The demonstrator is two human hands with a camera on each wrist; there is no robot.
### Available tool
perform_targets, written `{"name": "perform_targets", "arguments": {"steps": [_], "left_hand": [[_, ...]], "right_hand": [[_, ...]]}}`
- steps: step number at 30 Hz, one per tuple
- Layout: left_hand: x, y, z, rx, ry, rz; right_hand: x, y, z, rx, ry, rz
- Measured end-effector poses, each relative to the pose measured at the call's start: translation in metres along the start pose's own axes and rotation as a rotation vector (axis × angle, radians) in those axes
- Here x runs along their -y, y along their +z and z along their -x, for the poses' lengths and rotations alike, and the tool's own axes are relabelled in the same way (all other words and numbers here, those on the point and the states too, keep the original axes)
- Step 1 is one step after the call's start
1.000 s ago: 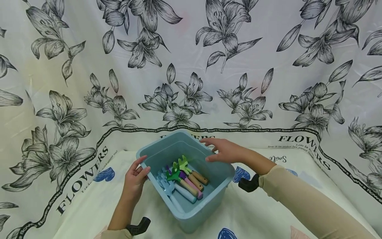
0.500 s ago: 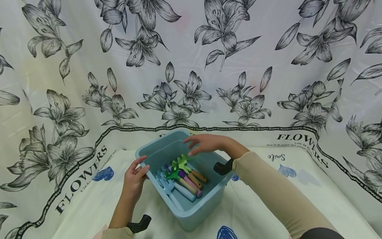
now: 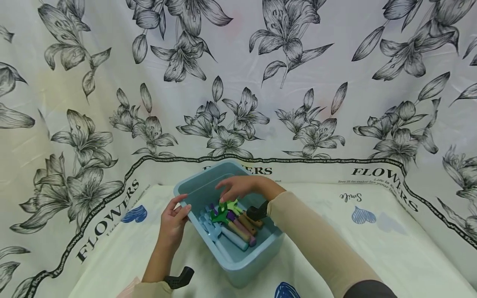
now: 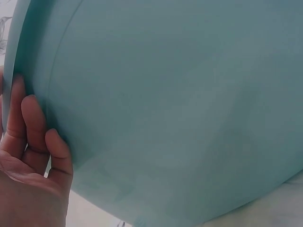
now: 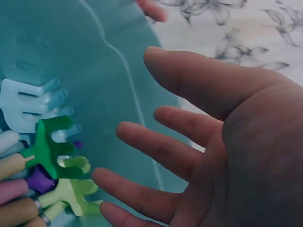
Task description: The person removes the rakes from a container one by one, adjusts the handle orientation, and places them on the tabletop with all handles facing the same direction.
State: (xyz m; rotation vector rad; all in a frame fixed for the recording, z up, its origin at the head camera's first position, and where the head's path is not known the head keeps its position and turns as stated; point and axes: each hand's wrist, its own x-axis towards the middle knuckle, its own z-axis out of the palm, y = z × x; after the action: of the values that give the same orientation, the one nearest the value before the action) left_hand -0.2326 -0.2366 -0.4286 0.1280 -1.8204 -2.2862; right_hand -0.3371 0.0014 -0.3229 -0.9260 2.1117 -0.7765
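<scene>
A blue-green plastic bin [image 3: 257, 265] stands turned at an angle on the cloth, holding several small garden hand rakes. Among them are a dark green rake [image 5: 45, 146] with a pale wooden handle, light green rakes [image 5: 71, 194] with brown handles, a purple one with a pink handle [image 5: 12, 191], and light blue rakes [image 5: 23, 104]. My left hand [image 3: 173, 221] grips the bin's left rim, fingers lying against the outer wall in the left wrist view. Inside the bin's opening, my right hand [image 3: 242, 186] hovers above the rake heads, fingers spread and holding nothing.
A white cloth [image 3: 320, 231] with blue hearts lies under the bin. Behind it hangs a flower-printed curtain [image 3: 238, 74]. A black wrist device [image 3: 258, 212] on the right arm overlaps the rake handles in the head view.
My right hand has moved left and down from the bin's right rim to above the rakes. My left hand keeps its grip on the rim, and the bin stays put.
</scene>
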Motion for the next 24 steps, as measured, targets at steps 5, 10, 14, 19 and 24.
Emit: {"name": "perform_targets", "arguments": {"steps": [5,10,14,19,24], "left_hand": [[0.001,0.000,0.001,0.004,0.015,0.009],[0.001,0.000,0.002,0.016,0.033,0.011],[0.001,0.004,0.000,0.019,0.035,0.025],[0.002,0.004,-0.001,0.011,0.034,0.028],[0.002,0.001,0.000,0.005,0.031,0.013]], "right_hand": [[-0.007,0.012,-0.015,0.026,0.023,-0.006],[-0.016,0.019,-0.024,0.051,0.048,-0.020],[-0.020,0.021,-0.024,0.048,0.064,0.000],[-0.024,0.024,-0.025,0.075,0.083,0.064],[-0.025,0.032,-0.027,0.148,0.136,0.082]]}}
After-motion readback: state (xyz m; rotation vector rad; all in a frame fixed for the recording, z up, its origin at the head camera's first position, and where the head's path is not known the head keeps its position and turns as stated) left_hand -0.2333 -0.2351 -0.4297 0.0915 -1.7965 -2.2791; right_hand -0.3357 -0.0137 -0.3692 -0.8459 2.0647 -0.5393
